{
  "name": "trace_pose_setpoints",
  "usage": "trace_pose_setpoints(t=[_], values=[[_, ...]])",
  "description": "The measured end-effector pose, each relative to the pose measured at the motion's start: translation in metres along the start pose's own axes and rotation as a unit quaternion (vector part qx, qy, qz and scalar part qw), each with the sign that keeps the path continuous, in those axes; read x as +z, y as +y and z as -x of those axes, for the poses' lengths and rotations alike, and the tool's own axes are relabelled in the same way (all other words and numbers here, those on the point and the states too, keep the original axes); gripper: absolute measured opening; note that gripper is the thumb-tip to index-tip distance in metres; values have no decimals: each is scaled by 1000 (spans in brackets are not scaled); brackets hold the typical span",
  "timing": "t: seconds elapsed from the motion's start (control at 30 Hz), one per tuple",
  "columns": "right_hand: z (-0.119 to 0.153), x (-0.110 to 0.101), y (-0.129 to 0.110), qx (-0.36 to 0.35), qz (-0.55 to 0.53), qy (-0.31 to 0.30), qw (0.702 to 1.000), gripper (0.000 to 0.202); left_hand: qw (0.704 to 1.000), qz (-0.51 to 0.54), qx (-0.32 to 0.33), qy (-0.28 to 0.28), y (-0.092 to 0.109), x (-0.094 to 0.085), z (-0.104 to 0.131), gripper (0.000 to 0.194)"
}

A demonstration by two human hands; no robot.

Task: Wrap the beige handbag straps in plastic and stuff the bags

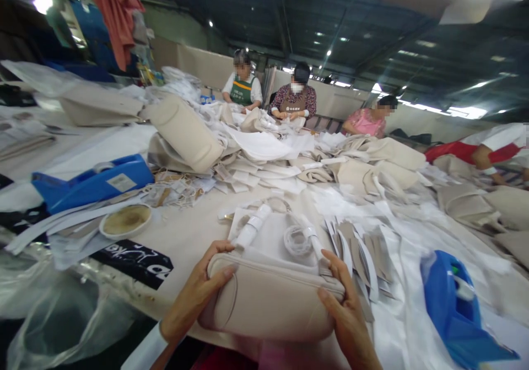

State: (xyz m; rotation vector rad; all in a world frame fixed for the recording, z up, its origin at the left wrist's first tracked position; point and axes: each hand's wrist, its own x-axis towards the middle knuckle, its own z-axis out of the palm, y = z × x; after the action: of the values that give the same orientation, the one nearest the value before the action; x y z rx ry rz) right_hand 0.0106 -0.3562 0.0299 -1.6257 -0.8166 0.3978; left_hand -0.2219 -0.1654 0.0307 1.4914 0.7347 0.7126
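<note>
A beige handbag (276, 301) lies at the near edge of the table, its rounded panel facing me. My left hand (212, 279) grips its upper left corner, thumb on the front and fingers behind the rim. At the upper right corner, my right hand (341, 298) holds it the same way. Behind the bag's rim stand two straps wrapped in white, the left strap (252, 226) and the right strap (313, 236). A coil of clear, whitish tubing or cord (296, 241) rests between them.
Blue tape dispensers stand left (95, 182) and right (452, 309). A shallow round dish (126, 220) sits near the left one. Cut strips (363, 254) lie right of the bag. Beige pieces and white sheets (264, 144) pile up behind. Several people work across the table.
</note>
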Motion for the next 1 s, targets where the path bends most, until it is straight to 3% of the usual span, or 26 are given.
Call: trace_pose_setpoints(t=[0.2, 0.37, 0.6, 0.7, 0.83, 1.0], values=[[-4, -5, 13, 22, 14, -13, 1000, 62, 996, 79, 6, -46, 0, 3, -1, 26], [-6, -1, 8, 43, 20, -2, 999, 59, 994, 102, 16, -37, -3, 3, 0, 24], [-5, -2, 9, 58, 8, -9, 998, 61, 990, 134, -31, -31, -12, 6, 0, 32], [-5, -1, 13, 64, 3, 3, 998, 67, 991, 127, -40, -9, -9, 7, 0, 35], [-7, 1, 14, 72, -30, -3, 997, 75, 993, 108, -44, 3, -2, 7, -3, 53], [-10, 4, 14, 87, -36, -4, 996, 73, 994, 92, -64, -2, 3, 8, -7, 53]])
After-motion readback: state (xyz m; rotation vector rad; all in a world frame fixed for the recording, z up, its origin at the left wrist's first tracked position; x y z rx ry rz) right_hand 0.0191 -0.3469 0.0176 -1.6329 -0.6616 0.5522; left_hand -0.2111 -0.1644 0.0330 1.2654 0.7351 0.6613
